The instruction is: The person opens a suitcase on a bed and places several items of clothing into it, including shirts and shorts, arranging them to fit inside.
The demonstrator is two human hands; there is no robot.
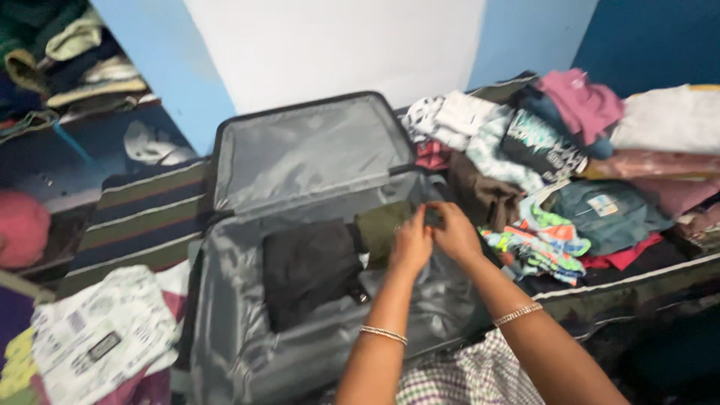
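1. An open grey suitcase [247, 352] is seen from above on a striped bed [142, 217], its lid [307, 150] propped back against the wall, so that the inside is left free.
2. A rolled olive garment [381, 225] is held at the far right of the suitcase, just beside a folded black garment [307, 266] that lies flat in the middle of it.
3. The left hand [411, 246] is closed on the roll's right end, fingers curled over it. The right hand [454, 231] is closed on the same end from the other side. The two hands touch; by this grip the roll seems to be kept tight.
4. A thin bracelet is worn on each wrist.
5. Clothes [547, 150] are heaped on the bed to the right of the suitcase, within easy reach.
6. A patterned white cloth [97, 337] lies to the left.
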